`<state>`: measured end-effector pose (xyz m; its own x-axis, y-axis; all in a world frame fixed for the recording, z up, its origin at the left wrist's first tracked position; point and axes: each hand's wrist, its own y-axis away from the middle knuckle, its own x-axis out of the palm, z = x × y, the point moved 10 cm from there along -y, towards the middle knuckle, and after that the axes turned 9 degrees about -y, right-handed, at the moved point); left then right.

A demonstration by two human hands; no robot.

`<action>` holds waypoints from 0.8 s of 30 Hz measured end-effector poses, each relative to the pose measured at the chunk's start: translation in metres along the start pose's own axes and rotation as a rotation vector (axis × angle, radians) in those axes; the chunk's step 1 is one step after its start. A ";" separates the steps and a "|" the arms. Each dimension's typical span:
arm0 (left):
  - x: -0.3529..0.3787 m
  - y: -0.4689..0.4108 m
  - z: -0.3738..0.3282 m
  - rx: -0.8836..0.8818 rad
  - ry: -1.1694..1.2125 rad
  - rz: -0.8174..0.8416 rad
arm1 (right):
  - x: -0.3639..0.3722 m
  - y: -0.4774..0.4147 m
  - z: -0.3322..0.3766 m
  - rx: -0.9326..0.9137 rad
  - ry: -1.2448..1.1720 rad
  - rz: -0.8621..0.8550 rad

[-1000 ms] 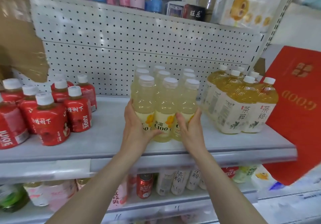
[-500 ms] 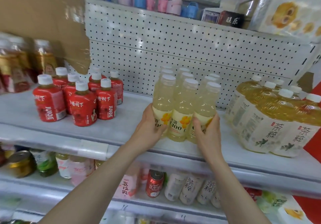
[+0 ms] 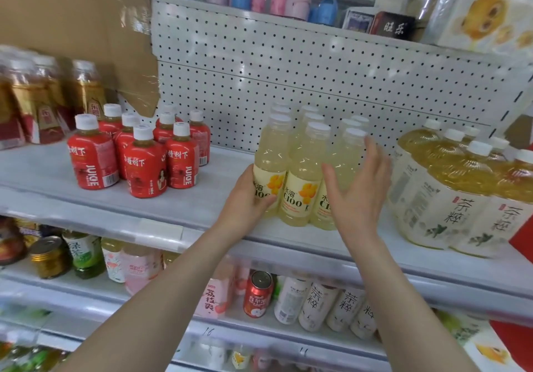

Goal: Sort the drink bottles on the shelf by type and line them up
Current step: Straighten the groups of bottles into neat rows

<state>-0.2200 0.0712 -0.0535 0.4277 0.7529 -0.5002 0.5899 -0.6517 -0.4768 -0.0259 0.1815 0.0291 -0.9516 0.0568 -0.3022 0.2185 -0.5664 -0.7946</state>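
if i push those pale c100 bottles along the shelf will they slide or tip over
Likely tippy: the pale C100 bottles are tall, slim and look full, so a high push could topple one. Pushed low, where the left hand grips the front-left bottle, they should slide on the smooth shelf. No wrap shows, so rows may splay.

The left hand [image 3: 245,201] grips pale C100 bottles [image 3: 300,169]; right hand [image 3: 357,195] splays beside them.
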 end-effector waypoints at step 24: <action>-0.124 0.017 -0.008 0.266 -0.427 -0.235 | 0.040 -0.030 0.121 -0.485 0.020 -0.087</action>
<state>-0.2574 -0.0326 0.0061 -0.0430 0.8133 -0.5802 0.4190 -0.5126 -0.7495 -0.0967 0.1010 0.1050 -0.9675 0.1057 -0.2298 0.2181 -0.1111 -0.9696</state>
